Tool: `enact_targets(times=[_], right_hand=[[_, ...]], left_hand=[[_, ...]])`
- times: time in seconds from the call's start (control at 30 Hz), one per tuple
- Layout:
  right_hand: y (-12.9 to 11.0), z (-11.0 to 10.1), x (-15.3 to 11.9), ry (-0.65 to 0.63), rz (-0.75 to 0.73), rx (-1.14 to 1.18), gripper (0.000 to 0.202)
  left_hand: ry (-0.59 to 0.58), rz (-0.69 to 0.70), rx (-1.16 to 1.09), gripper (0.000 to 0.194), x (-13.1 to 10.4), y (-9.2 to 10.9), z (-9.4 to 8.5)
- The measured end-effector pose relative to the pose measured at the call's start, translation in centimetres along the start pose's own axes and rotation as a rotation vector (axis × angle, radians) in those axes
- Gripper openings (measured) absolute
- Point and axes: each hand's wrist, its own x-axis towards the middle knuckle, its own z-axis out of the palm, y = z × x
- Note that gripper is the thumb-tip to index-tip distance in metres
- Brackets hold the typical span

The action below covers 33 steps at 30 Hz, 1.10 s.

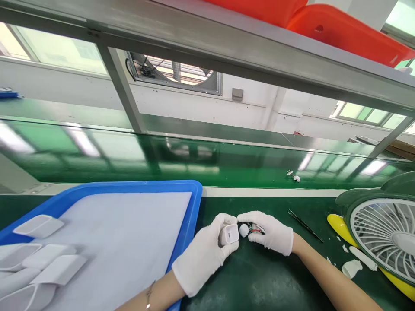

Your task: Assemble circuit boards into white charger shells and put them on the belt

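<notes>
Though shallow, blue tray (190, 218) with white sleeves (61, 270).

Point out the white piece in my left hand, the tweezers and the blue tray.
White piece (231, 233), head view: its slotted end face.
Tweezers (305, 226), head view: middle of their length.
Blue tray (189, 224), head view: its right wall.

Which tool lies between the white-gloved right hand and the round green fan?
Slim black tweezers lie there on the dark green tabletop, in the head view.
</notes>
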Motion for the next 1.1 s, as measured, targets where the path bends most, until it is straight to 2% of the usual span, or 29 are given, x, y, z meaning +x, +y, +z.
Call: enact_targets(times=[0.07, 0.13, 0.3, 0.43, 0.5, 0.57, 0.67, 0.73, 0.87, 1.0, 1.1], right_hand=[[-0.5, 0.0, 0.1, -0.035, -0.012, -0.081, 0.041], [-1.1, 0.0, 0.0, -0.014, -0.007, -0.127, 0.037], [-2.2, -0.6, -0.7, 0.024, -0.019, -0.255, 0.035], [-2.2, -1.5, -1.0, 0.041, 0.111, -0.386, 0.029], [-2.2, -1.7, -1.1, 0.032, 0.122, -0.347, 0.026], [-2.8, -1.6, -1.1, 0.062, 0.071, -0.19, 0.023], [-4.5, -1.0, -1.1, 0.198, -0.01, 0.087, 0.016], [-5.8, -0.4, -1.2, 0.295, -0.028, 0.14, 0.016], [-7.1, 0.3, -1.4, 0.405, -0.114, 0.0, 0.024], [-6.9, 0.5, -1.5, 0.418, -0.313, -0.228, 0.041], [-6.6, 0.6, -1.5, 0.424, -0.374, -0.31, 0.045]], left_hand=[[-0.009, -0.025, -0.031, 0.035, -0.1, 0.1, 0.0], [0.001, -0.06, -0.034, 0.043, -0.2, 0.2, 0.0], [0.048, -0.084, 0.073, 0.03, -0.4, 0.5, -0.1], [0.082, -0.065, 0.088, 0.028, -0.5, 0.7, -0.1], [0.108, -0.054, 0.089, 0.028, -0.6, 0.8, 0.0], [0.147, -0.037, 0.074, 0.031, -0.6, 0.6, 0.1], [0.24, 0.058, 0.068, 0.035, -0.7, -0.2, 0.4], [0.306, 0.192, 0.102, 0.036, -0.7, -0.7, 0.6], [0.394, 0.492, 0.173, 0.039, -0.8, -1.4, 1.0], [0.416, 0.531, 0.234, 0.043, -0.9, -1.5, 1.0], [0.446, 0.557, 0.271, 0.038, -0.9, -1.4, 0.9]])
